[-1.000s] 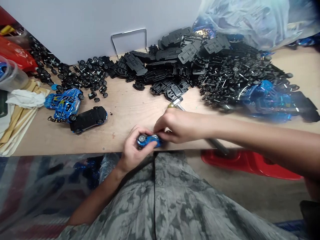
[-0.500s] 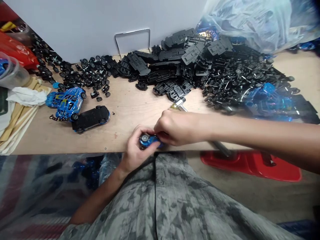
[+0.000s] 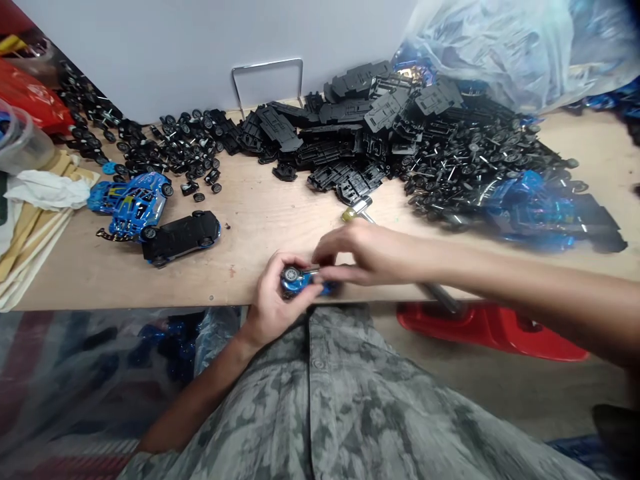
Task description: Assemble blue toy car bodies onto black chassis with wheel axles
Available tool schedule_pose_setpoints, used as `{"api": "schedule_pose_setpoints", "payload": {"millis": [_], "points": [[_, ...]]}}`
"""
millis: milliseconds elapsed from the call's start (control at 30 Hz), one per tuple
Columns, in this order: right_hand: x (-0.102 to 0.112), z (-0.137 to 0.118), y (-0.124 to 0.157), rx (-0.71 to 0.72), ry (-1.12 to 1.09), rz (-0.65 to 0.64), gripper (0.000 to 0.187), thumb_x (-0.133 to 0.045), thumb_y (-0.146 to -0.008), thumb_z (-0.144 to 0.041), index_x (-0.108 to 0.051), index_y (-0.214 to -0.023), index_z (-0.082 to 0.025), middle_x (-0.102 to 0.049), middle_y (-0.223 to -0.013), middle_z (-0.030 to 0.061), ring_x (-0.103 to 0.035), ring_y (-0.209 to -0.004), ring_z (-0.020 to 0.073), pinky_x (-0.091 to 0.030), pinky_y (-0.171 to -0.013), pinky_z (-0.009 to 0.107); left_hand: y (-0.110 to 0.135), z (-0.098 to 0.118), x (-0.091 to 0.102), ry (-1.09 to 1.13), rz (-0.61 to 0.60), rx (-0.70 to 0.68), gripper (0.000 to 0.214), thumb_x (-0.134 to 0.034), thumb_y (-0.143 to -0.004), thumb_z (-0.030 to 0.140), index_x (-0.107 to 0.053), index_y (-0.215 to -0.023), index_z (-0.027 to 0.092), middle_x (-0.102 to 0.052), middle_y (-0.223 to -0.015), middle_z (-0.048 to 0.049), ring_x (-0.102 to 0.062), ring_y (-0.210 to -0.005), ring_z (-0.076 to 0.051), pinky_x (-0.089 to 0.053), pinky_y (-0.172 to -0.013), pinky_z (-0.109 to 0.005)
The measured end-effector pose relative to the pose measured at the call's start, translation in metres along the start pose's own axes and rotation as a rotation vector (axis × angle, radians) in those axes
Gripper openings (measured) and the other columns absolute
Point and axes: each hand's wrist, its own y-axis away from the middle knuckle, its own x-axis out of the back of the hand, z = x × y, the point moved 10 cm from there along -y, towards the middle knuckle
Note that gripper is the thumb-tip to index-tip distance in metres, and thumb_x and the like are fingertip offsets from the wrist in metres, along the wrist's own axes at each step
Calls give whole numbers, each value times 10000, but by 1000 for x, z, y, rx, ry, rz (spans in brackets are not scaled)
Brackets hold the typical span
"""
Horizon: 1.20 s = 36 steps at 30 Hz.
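At the table's front edge my left hand (image 3: 273, 293) is wrapped round a small blue toy car (image 3: 295, 285), with a grey-hubbed wheel (image 3: 291, 274) facing up. My right hand (image 3: 350, 257) is curled at the car's right end, thumb and fingers close to it. A thin shiny piece shows by its fingertips; what they pinch is too small to make out. Beyond my right hand lies a hammer (image 3: 365, 215) with a yellowish face, partly covered by my forearm. Its dark handle (image 3: 443, 298) reaches over the table's edge.
Black car bases (image 3: 345, 120) are heaped at the back, beside piled wheels on axles (image 3: 465, 157). More small wheels (image 3: 175, 143) lie at back left. Blue cars (image 3: 133, 200) and an overturned car (image 3: 183, 237) stand left. Blue shells (image 3: 530, 207) lie right; a red stool (image 3: 480, 327) stands below.
My right hand has opened its grip slightly and shifted a little right, showing more of the car. My left hand keeps its hold on the car.
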Motion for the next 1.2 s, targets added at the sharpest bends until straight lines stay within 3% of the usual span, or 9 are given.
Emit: {"api": "schedule_pose_setpoints", "payload": {"millis": [33, 133, 233, 467, 767, 967, 1200], "points": [[0, 5, 9, 52, -101, 36, 188, -701, -960, -280, -786, -986, -114, -791, -842, 84, -706, -691, 150, -512, -667, 248, 0, 1, 0, -23, -3, -14, 282, -776, -851, 225, -598, -1068, 202, -629, -1039, -24, -625, -993, -166, -501, -901, -271], [-3, 28, 38, 92, -250, 173, 446, -802, -883, -413, -730, -1222, -132, -796, -1091, 113, -757, -926, 193, -567, -814, 273, 0, 7, 1, -113, -3, -71, 241, -764, -867, 234, -616, -1054, 201, -614, -1028, -30, -614, -994, -176, -492, -898, -281], [-11, 43, 60, 86, -333, 333, 430, -771, -912, -404, -719, -1244, -135, -787, -1087, 123, -753, -944, 195, -580, -836, 289, 0, 11, -1, -184, -26, -120, 229, -742, -888, 232, -621, -1080, 203, -604, -1043, -38, -610, -1008, -186, -490, -902, -295], [-21, 40, 73, 126, -378, 576, 286, -702, -969, -327, -730, -1198, -158, -771, -1020, 105, -729, -868, 163, -573, -776, 269, 2, 28, -7, -296, -69, -286, 180, -698, -915, 170, -631, -1079, 203, -617, -1106, -70, -617, -1149, -229, -480, -1034, -377], [-22, 20, 72, 251, -356, 588, 320, -637, -1008, -303, -650, -1274, -126, -735, -1043, 134, -700, -953, 193, -573, -847, 325, 1, 32, -11, -292, -95, -318, 191, -726, -895, 142, -656, -1060, 208, -642, -1026, -60, -639, -1053, -217, -513, -945, -376], [-21, 18, 68, 201, -346, 581, 273, -604, -1023, -288, -673, -1204, -97, -724, -936, 118, -672, -843, 180, -557, -766, 310, -1, 35, -12, -295, -83, -317, 147, -709, -908, 166, -648, -1032, 216, -638, -1001, -60, -635, -1009, -211, -514, -916, -369], [-19, 22, 65, 235, -436, 569, 333, -676, -978, -343, -653, -1211, -106, -738, -1025, 136, -690, -954, 200, -565, -851, 329, -7, 31, -12, -312, -123, -128, 142, -713, -918, 245, -659, -1041, 202, -638, -1004, -59, -636, -963, -203, -511, -867, -326]]}}
